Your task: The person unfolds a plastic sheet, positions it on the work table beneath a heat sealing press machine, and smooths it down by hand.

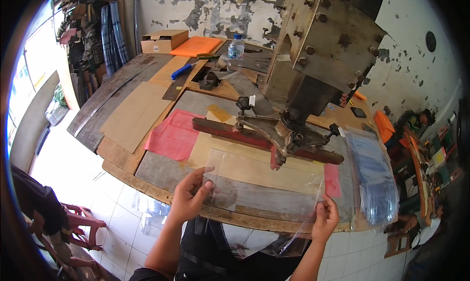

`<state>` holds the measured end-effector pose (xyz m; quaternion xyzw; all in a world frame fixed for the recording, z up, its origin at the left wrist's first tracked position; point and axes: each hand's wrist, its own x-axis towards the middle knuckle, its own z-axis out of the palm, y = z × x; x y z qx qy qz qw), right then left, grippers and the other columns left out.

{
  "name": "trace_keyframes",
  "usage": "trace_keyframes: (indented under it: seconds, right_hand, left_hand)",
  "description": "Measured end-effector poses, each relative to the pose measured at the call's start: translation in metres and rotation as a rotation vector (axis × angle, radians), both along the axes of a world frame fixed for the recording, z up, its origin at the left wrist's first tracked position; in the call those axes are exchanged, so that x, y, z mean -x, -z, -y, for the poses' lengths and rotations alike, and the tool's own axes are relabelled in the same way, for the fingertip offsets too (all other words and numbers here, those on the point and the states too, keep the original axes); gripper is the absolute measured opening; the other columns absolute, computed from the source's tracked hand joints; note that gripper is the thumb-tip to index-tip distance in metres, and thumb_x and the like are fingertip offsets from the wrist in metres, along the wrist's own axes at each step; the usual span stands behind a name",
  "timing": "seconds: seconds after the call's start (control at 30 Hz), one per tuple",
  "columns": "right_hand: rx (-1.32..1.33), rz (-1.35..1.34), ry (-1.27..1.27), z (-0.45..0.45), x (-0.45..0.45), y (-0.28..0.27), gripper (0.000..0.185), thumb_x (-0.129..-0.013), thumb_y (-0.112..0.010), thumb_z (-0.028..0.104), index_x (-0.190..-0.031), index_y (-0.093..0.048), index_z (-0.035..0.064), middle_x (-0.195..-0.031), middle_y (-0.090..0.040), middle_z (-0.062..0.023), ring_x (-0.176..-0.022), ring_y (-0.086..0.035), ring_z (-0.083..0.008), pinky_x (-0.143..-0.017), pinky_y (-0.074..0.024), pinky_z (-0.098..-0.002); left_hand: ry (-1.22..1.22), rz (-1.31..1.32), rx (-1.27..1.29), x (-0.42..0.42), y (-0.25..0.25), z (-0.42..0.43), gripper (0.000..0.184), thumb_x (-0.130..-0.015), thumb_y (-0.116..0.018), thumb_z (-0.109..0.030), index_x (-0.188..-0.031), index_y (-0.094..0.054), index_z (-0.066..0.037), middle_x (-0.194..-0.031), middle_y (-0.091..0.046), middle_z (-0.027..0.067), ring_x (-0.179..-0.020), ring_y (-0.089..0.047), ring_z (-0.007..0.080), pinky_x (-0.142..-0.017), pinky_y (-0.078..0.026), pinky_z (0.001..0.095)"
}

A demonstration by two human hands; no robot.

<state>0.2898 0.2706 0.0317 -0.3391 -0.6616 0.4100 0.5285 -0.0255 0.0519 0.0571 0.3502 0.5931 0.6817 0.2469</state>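
A clear plastic sheet spans the space between my two hands, over the table's front edge. My left hand pinches its left side between thumb and fingers. At the right side, my right hand grips the sheet's other edge. Beyond the sheet, a long red and dark metal bar hangs beneath the press. Pale yellow material lies below the bar, with a pink sheet to its left.
Stacked clear plastic sleeves lie at the table's right. Farther back are a cardboard box, an orange stack, a blue-handled tool and a water bottle. Other people sit at far left and right, near a red stool.
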Motion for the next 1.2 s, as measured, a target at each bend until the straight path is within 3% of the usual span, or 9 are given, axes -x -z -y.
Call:
trace_keyframes:
  seconds: [0.47, 0.67, 0.73, 0.8, 0.87, 0.93, 1.07, 1.13, 1.2]
  right_hand:
    - [-0.019, 0.004, -0.034, 0.000, -0.002, -0.004, 0.038, -0.100, -0.077, 0.017, -0.131, -0.067, -0.0034, -0.089, -0.063, -0.0026, -0.075, -0.063, -0.0103, -0.061, -0.0521, -0.0254]
    - [0.102, -0.219, -0.360, -0.007, 0.000, -0.022, 0.075, -0.095, -0.085, 0.032, -0.152, -0.049, -0.0002, -0.120, -0.058, -0.0074, -0.080, -0.060, -0.0087, -0.061, -0.0511, -0.0231]
    - [0.229, -0.028, -0.390, -0.001, -0.002, -0.034, 0.083, -0.091, -0.087, 0.043, -0.151, -0.048, 0.0001, -0.132, -0.053, -0.0078, -0.081, -0.058, -0.0075, -0.059, -0.0486, -0.0212]
    - [0.218, -0.043, -0.383, 0.001, -0.003, -0.047, 0.085, -0.089, -0.087, 0.048, -0.149, -0.050, 0.0002, -0.133, -0.053, -0.0081, -0.082, -0.058, -0.0071, -0.059, -0.0471, -0.0202]
    - [0.209, -0.056, -0.377, 0.006, -0.005, -0.071, 0.088, -0.086, -0.088, 0.053, -0.146, -0.051, 0.0003, -0.134, -0.054, -0.0083, -0.083, -0.057, -0.0066, -0.059, -0.0455, -0.0191]
    - [0.235, -0.070, -0.329, 0.017, -0.009, -0.105, 0.091, -0.082, -0.090, 0.057, -0.142, -0.053, -0.0003, -0.133, -0.055, -0.0089, -0.089, -0.058, -0.0069, -0.063, -0.0455, -0.0177]
    - [0.083, -0.141, -0.250, 0.025, -0.014, -0.129, 0.091, -0.081, -0.091, 0.058, -0.139, -0.056, -0.0025, -0.127, -0.059, -0.0082, -0.095, -0.059, -0.0078, -0.069, -0.0475, -0.0178]
    - [0.027, -0.058, -0.120, 0.026, -0.022, -0.134, 0.096, -0.077, -0.087, 0.070, -0.133, -0.060, -0.0028, -0.118, -0.064, -0.0062, -0.086, -0.056, -0.0080, -0.073, -0.0419, -0.0199]
    - [0.002, -0.075, -0.109, 0.033, -0.025, -0.143, 0.092, -0.079, -0.086, 0.069, -0.131, -0.062, -0.0029, -0.114, -0.065, -0.0054, -0.085, -0.055, -0.0078, -0.073, -0.0419, -0.0200]
  left_hand:
    - [0.012, 0.040, 0.027, 0.002, 0.005, 0.000, 0.034, -0.107, -0.060, -0.009, -0.138, -0.060, 0.004, -0.094, -0.073, 0.0063, -0.087, -0.067, 0.0108, -0.081, -0.053, 0.0275]
    - [0.087, 0.031, -0.016, 0.003, 0.007, 0.001, 0.025, -0.109, -0.060, -0.014, -0.126, -0.062, 0.005, -0.097, -0.073, 0.0074, -0.089, -0.069, 0.0131, -0.083, -0.053, 0.0289]
    - [0.104, 0.046, -0.026, 0.002, 0.002, 0.003, 0.025, -0.110, -0.059, -0.014, -0.126, -0.062, 0.005, -0.099, -0.074, 0.0089, -0.091, -0.070, 0.0149, -0.085, -0.054, 0.0295]
    - [0.124, 0.065, -0.037, -0.002, -0.006, 0.003, 0.025, -0.110, -0.059, -0.015, -0.125, -0.062, 0.004, -0.102, -0.075, 0.0103, -0.093, -0.071, 0.0166, -0.087, -0.054, 0.0301]
    - [0.017, -0.233, -0.161, -0.009, -0.024, 0.000, 0.026, -0.110, -0.058, -0.017, -0.125, -0.063, 0.004, -0.109, -0.076, 0.0142, -0.098, -0.073, 0.0208, -0.093, -0.054, 0.0328]
    - [-0.010, -0.250, -0.194, -0.015, -0.049, 0.003, 0.028, -0.110, -0.059, -0.019, -0.124, -0.064, 0.004, -0.110, -0.078, 0.0175, -0.101, -0.075, 0.0250, -0.096, -0.055, 0.0367]
    - [0.148, -0.059, -0.297, -0.025, -0.078, 0.016, 0.031, -0.110, -0.059, -0.023, -0.119, -0.065, 0.006, -0.098, -0.079, 0.0222, -0.094, -0.079, 0.0285, -0.083, -0.061, 0.0364]
    - [0.108, 0.031, -0.233, -0.030, -0.088, 0.024, 0.030, -0.111, -0.060, -0.024, -0.109, -0.066, 0.006, -0.094, -0.078, 0.0227, -0.086, -0.079, 0.0287, -0.072, -0.063, 0.0344]
    - [0.090, 0.048, -0.268, -0.037, -0.098, 0.026, 0.031, -0.110, -0.060, -0.024, -0.104, -0.065, 0.005, -0.093, -0.078, 0.0223, -0.083, -0.080, 0.0286, -0.068, -0.063, 0.0344]
